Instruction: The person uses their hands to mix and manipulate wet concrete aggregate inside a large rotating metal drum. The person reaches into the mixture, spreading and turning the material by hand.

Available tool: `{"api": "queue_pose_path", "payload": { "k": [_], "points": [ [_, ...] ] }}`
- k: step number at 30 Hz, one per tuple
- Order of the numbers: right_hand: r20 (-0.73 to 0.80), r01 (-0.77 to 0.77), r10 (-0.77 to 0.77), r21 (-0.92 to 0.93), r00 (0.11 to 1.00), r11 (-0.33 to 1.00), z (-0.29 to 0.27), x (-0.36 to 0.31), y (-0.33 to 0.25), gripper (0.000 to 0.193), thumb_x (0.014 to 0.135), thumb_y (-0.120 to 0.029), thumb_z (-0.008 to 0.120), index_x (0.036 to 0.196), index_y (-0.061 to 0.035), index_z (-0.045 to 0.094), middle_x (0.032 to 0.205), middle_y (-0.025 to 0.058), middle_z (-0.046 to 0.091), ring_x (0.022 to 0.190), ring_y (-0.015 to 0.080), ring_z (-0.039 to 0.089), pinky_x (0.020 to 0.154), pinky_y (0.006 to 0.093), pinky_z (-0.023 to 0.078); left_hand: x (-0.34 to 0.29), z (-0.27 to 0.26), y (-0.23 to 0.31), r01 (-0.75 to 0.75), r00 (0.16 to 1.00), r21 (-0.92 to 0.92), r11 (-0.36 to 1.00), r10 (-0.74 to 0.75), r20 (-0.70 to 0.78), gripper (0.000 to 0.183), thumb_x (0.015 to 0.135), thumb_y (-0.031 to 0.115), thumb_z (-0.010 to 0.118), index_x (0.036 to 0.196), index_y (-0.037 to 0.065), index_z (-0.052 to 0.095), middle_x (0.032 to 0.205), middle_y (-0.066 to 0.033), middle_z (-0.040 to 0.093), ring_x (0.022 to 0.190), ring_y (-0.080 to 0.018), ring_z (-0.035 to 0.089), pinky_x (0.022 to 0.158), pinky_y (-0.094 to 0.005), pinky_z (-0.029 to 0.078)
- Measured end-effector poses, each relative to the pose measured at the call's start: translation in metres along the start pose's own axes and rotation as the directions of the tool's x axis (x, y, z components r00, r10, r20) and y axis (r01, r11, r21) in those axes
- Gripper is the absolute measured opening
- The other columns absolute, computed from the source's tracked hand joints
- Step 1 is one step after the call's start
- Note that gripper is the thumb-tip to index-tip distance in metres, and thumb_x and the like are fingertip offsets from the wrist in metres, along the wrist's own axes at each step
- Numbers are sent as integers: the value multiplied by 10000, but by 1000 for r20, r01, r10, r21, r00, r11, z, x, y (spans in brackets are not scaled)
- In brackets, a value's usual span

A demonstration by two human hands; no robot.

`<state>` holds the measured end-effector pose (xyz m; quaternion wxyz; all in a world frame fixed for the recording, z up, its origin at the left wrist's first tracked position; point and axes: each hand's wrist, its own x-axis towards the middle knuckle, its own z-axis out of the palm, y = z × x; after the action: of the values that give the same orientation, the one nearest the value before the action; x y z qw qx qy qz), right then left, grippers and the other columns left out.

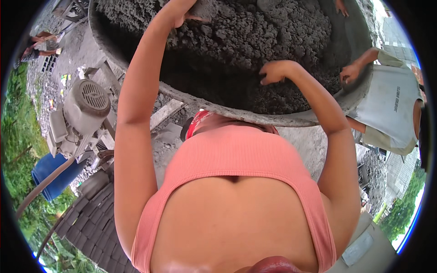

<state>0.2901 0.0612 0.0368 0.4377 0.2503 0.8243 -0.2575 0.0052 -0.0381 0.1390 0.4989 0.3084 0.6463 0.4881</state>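
A large round metal pan point(218, 108) with a crusted rim fills the upper part of the view, loaded with crumbly, damp, dark grey mix point(246, 36) like mortar or concrete. My left hand point(182, 12) reaches far into the pan at the top edge. Its thumb is stretched beside a lump of the mix; the other fingers are hidden. My right hand point(276, 72) is above the mix near the pan's close side, with fingers loosely curled and apart and nothing visible in them.
At the right, a co-worker in a grey shirt point(384, 95) has a hand point(350, 73) at the pan's wall. Another person's hand point(341, 7) touches the far rim. On the left stand a dusty electric motor point(88, 102), a blue drum point(57, 175) and stacked grey blocks point(98, 227). Another person point(38, 48) is farther off.
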Motion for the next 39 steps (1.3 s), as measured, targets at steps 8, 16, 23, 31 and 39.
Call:
{"api": "queue_pose_path", "payload": {
  "k": [8, 16, 23, 31, 39],
  "points": [
    [-104, -59, 56, -21, 993, 998, 47, -44, 20, 644, 873, -480, 586, 1209, 69, 575, 1270, 259, 559, 1191, 382, 532, 975, 432, 438, -58, 13, 16, -171, 952, -186, 967, 211, 221, 400, 995, 328, 400, 1027, 42, 678, 797, -35, 626, 592, -124, 555, 518, -265, 444],
    [-728, 330, 20, 334, 685, 883, 7, -97, 57, 470, 885, -325, 636, 1272, -67, 568, 1288, 187, 572, 1158, 360, 556, 927, 447, 451, -117, 10, 61, -541, 840, -71, 838, 542, 2, 491, 967, 374, 373, 1056, -16, 658, 984, -112, 649, 844, -163, 608, 729, -293, 507],
    [-871, 118, 129, 208, 474, 971, 30, -99, 47, 618, 895, -266, 627, 1434, -90, 381, 1447, 182, 420, 1318, 354, 422, 1060, 402, 372, -124, -6, 57, -386, 917, -40, 922, 388, 96, 518, 947, 430, 408, 1108, -6, 638, 1005, -102, 639, 846, -173, 603, 741, -301, 493],
    [-856, 340, 318, 465, 408, 817, 36, -172, 64, 537, 981, -363, 525, 1400, -38, 442, 1428, 134, 473, 1292, 206, 460, 1061, 301, 334, -138, -20, 42, -372, 926, -153, 916, 354, -134, 488, 944, 403, 412, 1099, 1, 640, 984, -93, 637, 877, -189, 618, 773, -336, 503],
    [-951, -52, 214, 208, 223, 977, 53, -155, -35, 637, 946, -459, 541, 1458, -137, 339, 1458, 300, 222, 1330, 498, 247, 1085, 544, 262, -55, -43, 30, -138, 985, -190, 972, 155, 79, 468, 938, 479, 465, 1040, 64, 658, 861, -32, 594, 790, -146, 586, 681, -350, 547]
  ]
}}
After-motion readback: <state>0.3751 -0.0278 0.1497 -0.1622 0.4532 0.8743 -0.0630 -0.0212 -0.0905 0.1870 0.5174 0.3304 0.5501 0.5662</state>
